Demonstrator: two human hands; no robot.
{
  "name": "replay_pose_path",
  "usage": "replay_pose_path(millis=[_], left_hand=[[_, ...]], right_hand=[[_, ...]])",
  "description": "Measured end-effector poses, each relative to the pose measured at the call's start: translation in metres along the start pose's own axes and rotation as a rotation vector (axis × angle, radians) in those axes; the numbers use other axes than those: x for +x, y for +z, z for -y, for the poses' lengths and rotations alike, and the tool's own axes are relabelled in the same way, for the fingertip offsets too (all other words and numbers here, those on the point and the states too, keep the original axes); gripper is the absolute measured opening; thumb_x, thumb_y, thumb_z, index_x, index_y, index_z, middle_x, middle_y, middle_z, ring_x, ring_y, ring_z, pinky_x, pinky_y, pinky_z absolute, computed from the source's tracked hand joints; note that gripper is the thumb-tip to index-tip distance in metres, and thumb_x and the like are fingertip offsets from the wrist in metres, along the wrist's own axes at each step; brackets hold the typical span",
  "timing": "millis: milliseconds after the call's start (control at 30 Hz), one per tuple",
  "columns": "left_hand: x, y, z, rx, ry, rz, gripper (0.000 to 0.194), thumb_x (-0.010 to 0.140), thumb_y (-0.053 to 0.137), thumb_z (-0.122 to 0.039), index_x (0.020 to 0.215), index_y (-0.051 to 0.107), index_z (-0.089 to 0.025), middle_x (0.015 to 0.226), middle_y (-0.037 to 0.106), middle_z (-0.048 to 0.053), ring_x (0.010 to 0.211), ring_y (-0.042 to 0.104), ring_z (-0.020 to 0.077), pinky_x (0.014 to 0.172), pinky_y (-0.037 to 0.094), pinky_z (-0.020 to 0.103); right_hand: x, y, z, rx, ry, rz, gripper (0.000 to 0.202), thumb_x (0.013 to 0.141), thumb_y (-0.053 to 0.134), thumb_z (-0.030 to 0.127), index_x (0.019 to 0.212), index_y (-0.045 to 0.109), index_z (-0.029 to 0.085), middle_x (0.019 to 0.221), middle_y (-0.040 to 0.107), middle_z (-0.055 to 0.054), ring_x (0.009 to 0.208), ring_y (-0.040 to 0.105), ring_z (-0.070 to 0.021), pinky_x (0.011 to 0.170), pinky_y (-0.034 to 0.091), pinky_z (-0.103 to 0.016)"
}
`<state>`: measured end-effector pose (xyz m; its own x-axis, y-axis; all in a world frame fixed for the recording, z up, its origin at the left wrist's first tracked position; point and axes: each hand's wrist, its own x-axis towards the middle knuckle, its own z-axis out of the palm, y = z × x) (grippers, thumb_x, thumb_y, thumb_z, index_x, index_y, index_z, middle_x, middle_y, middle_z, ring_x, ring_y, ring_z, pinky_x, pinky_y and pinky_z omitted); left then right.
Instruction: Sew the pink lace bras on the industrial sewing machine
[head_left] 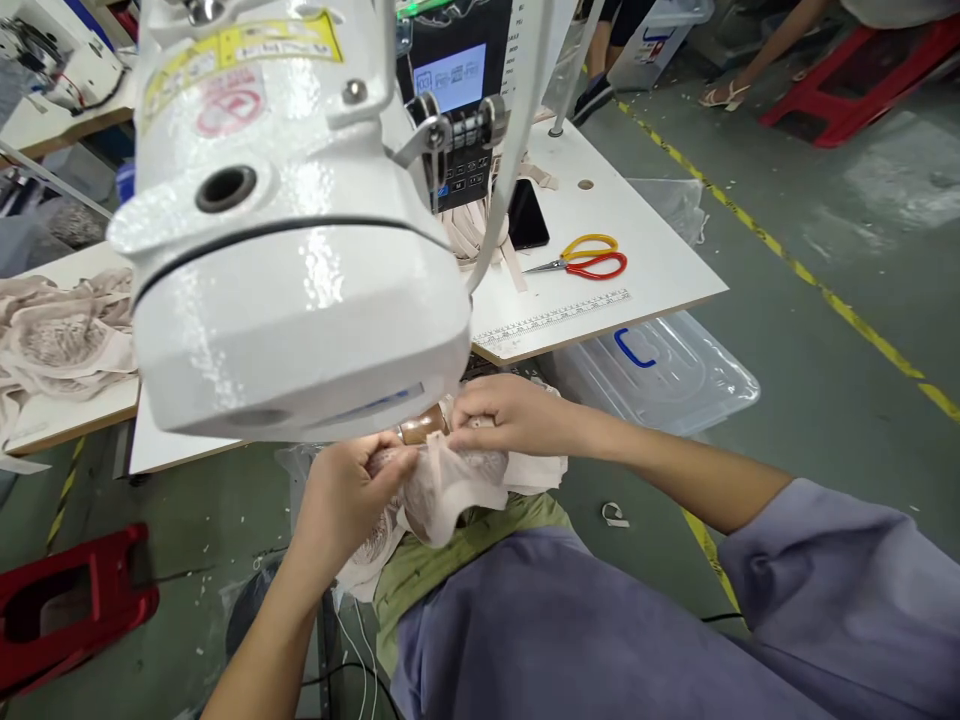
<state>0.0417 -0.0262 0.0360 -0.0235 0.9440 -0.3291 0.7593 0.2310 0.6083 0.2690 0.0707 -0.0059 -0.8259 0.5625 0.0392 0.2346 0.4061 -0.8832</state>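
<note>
Nearest the camera loomed a glossy white sewing machine (pixel 300 310), its rounded front hanging over the work. Just below and in front of it, both hands were closed on the pale pink fabric (pixel 450 495): the left hand (pixel 349 495) pinched it between thumb and fingers at one side, and the right hand (pixel 506 415) gripped it at the other. The piece hung between them above a green cloth (pixel 420 590) on the person's lap, beside the purple clothing (pixel 525 620).

On the white table (pixel 660 270) to the right lay scissors (pixel 577 264) with one yellow and one red handle, near a dark phone (pixel 528 218) and a bundle of pale straps (pixel 469 232). A printed ruler scale (pixel 555 317) ran along the near edge. Under that edge sat a clear plastic box (pixel 682 385) with a blue handle. More pale garment pieces (pixel 64 335) were heaped at the left.
</note>
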Motion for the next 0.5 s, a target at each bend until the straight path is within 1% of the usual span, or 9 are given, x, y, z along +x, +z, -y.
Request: replay_pose_path(millis=[67, 100, 133, 167, 200, 267, 333, 400, 500], left_hand=[[0.007, -0.002, 0.006, 0.022, -0.081, -0.083, 0.045, 0.084, 0.062, -0.055, 0.057, 0.055, -0.020, 0.045, 0.033, -0.005, 0.045, 0.031, 0.0104, 0.047, 0.022, 0.025], [0.011, -0.002, 0.009, 0.028, -0.092, -0.124, 0.049, 0.083, 0.063, -0.055, 0.051, 0.048, -0.021, 0.043, 0.029, -0.005, 0.045, 0.029, 0.0104, 0.046, 0.022, 0.026], [0.014, -0.002, 0.011, 0.027, -0.084, -0.164, 0.052, 0.082, 0.063, -0.055, 0.048, 0.043, -0.021, 0.043, 0.030, -0.005, 0.045, 0.031, 0.0109, 0.046, 0.024, 0.026], [0.017, -0.002, 0.013, 0.024, -0.065, -0.196, 0.052, 0.082, 0.063, -0.054, 0.048, 0.041, -0.021, 0.045, 0.034, -0.003, 0.047, 0.034, 0.0118, 0.047, 0.027, 0.026], [0.020, -0.002, 0.014, 0.019, -0.040, -0.220, 0.049, 0.081, 0.064, -0.052, 0.049, 0.043, -0.022, 0.047, 0.039, -0.002, 0.050, 0.039, 0.0131, 0.048, 0.031, 0.026], [0.026, -0.001, 0.015, -0.001, 0.002, -0.268, 0.041, 0.078, 0.066, -0.050, 0.053, 0.050, -0.022, 0.053, 0.050, 0.000, 0.058, 0.049, 0.0168, 0.053, 0.040, 0.026], [0.032, -0.001, 0.018, -0.022, 0.019, -0.324, 0.033, 0.073, 0.071, -0.049, 0.059, 0.057, -0.022, 0.058, 0.056, 0.002, 0.066, 0.057, 0.0209, 0.059, 0.047, 0.028], [0.036, -0.001, 0.022, -0.036, 0.017, -0.366, 0.028, 0.070, 0.074, -0.046, 0.066, 0.062, -0.022, 0.064, 0.061, 0.004, 0.075, 0.061, 0.0248, 0.068, 0.052, 0.032], [0.037, -0.001, 0.032, -0.048, -0.050, -0.348, 0.023, 0.071, 0.076, -0.042, 0.070, 0.064, -0.023, 0.067, 0.063, 0.005, 0.079, 0.063, 0.0274, 0.072, 0.055, 0.036]], right_hand=[[0.009, -0.002, -0.005, 0.023, 0.065, -0.014, 0.028, 0.089, 0.068, 0.042, 0.076, 0.069, 0.018, 0.076, 0.069, 0.001, 0.071, 0.060, -0.0143, 0.068, 0.038, -0.027], [0.013, -0.003, -0.008, 0.036, 0.086, -0.016, 0.028, 0.087, 0.069, 0.044, 0.076, 0.069, 0.018, 0.076, 0.068, 0.001, 0.071, 0.060, -0.0149, 0.069, 0.039, -0.027], [0.017, -0.003, -0.010, 0.050, 0.095, -0.025, 0.028, 0.085, 0.070, 0.045, 0.076, 0.069, 0.018, 0.075, 0.068, 0.000, 0.073, 0.061, -0.0160, 0.071, 0.041, -0.027], [0.020, -0.003, -0.013, 0.065, 0.095, -0.036, 0.028, 0.084, 0.071, 0.046, 0.077, 0.070, 0.019, 0.075, 0.068, 0.000, 0.076, 0.061, -0.0173, 0.074, 0.042, -0.028], [0.023, -0.003, -0.016, 0.079, 0.091, -0.047, 0.029, 0.083, 0.072, 0.048, 0.078, 0.070, 0.019, 0.076, 0.068, 0.000, 0.079, 0.062, -0.0187, 0.078, 0.044, -0.030], [0.027, -0.003, -0.021, 0.098, 0.076, -0.069, 0.031, 0.080, 0.073, 0.051, 0.080, 0.071, 0.020, 0.076, 0.068, -0.001, 0.084, 0.062, -0.0204, 0.084, 0.046, -0.032], [0.029, -0.004, -0.025, 0.095, 0.062, -0.082, 0.033, 0.079, 0.073, 0.054, 0.083, 0.072, 0.021, 0.078, 0.068, -0.001, 0.087, 0.062, -0.0211, 0.087, 0.047, -0.033], [0.032, -0.006, -0.028, 0.089, 0.052, -0.083, 0.033, 0.081, 0.072, 0.055, 0.084, 0.073, 0.022, 0.077, 0.067, -0.001, 0.084, 0.062, -0.0205, 0.085, 0.049, -0.034], [0.035, -0.011, -0.028, 0.098, 0.049, -0.068, 0.034, 0.083, 0.071, 0.054, 0.077, 0.071, 0.021, 0.074, 0.065, -0.001, 0.075, 0.060, -0.0186, 0.077, 0.049, -0.035]])
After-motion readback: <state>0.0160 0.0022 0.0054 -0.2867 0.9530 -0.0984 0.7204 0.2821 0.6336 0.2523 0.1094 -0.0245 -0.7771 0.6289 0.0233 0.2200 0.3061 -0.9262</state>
